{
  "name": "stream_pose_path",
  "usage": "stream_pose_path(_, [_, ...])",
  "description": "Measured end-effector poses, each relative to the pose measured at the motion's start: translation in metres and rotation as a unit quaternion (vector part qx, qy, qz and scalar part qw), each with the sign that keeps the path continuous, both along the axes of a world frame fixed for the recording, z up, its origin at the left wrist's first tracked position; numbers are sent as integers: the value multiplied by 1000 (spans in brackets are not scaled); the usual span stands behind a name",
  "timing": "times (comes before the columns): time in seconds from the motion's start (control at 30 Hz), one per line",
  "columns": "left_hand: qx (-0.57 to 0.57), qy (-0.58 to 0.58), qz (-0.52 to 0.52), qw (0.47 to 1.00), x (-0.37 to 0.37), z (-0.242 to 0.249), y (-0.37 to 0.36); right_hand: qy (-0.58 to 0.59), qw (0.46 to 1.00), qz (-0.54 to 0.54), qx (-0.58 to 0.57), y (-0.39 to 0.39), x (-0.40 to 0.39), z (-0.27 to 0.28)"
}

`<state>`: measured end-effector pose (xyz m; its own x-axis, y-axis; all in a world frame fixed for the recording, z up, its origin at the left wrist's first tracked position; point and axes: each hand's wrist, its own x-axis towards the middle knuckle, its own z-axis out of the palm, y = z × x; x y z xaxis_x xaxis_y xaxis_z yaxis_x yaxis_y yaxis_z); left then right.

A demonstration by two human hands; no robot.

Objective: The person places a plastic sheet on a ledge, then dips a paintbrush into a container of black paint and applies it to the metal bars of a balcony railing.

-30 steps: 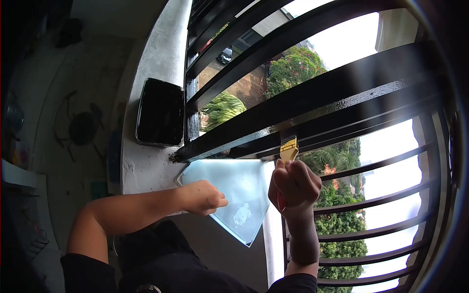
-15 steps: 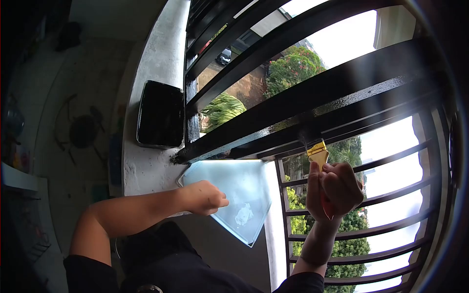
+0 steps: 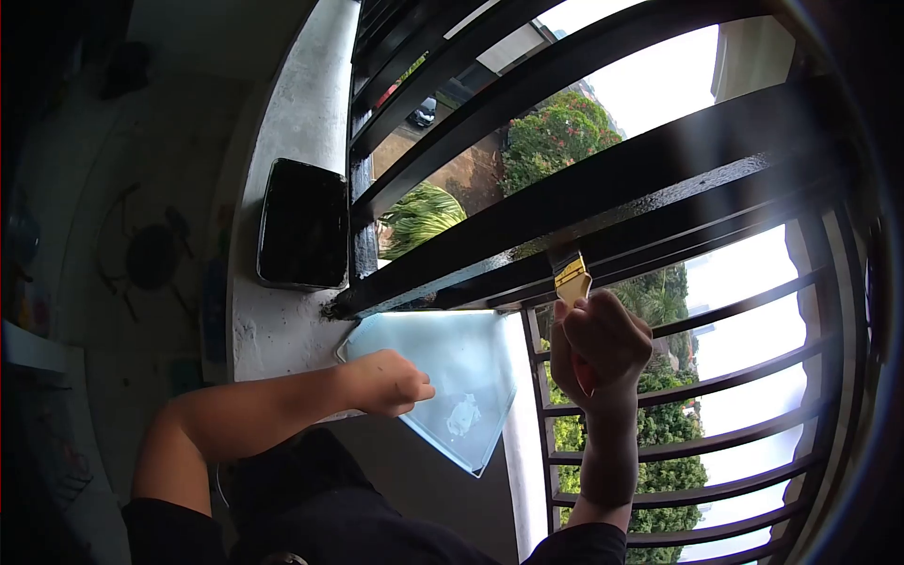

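Note:
My right hand (image 3: 603, 344) is closed around the handle of a paintbrush (image 3: 572, 280), which has a yellow ferrule. The brush's bristles touch the lower side of a wide black bar (image 3: 603, 202), whose surface shines as if wet. My left hand (image 3: 388, 384) is closed at the edge of a translucent pale blue plastic lid (image 3: 447, 363), held below the bar; its fingertips are partly hidden. The lid has a whitish patch on it. To the upper left, a rectangular black tray (image 3: 303, 226) coated with dark paint sits on the ledge.
A grey-white concrete ledge (image 3: 256, 330) runs along the left, with dark smears near the bar's end. More black bars (image 3: 452, 122) slant across above, and a brown railing (image 3: 697, 389) stands at right. Trees, a driveway and a parked car (image 3: 423, 113) lie outside.
My right hand has moved left and slightly up with the paintbrush, along the bar. The left hand and the lid stay nearly in place; the view has shifted slightly.

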<state>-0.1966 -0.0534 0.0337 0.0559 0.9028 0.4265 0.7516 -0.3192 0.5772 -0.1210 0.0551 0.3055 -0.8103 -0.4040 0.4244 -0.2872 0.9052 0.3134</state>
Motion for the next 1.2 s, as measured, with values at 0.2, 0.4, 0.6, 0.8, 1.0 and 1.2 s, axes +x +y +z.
stream_pose_path(0.2, [-11, 4, -1, 1000, 0, 2, 0, 177, 983, 27, 38, 4, 3, 27])
stream_pose_path(0.4, [-25, 17, -4, 1000, -2, 5, -2, 12, 999, 22, -35, 0, 9, 22])
stream_pose_path(0.6, [-17, 17, -13, 1000, -1, 3, -1, 235, 967, 81, 50, 12, 1, 41])
stream_pose_path(0.8, [-27, 23, -6, 999, -1, 5, -2, 122, 992, 39, -18, 14, 14, 57])
stream_pose_path(1.0, [-21, 15, -11, 1000, -2, 8, -3, 125, 992, -26, -15, 7, 0, 77])
stream_pose_path(1.2, [-24, 18, -4, 1000, -3, 10, -5, 185, 977, 56, -86, 13, -3, 99])
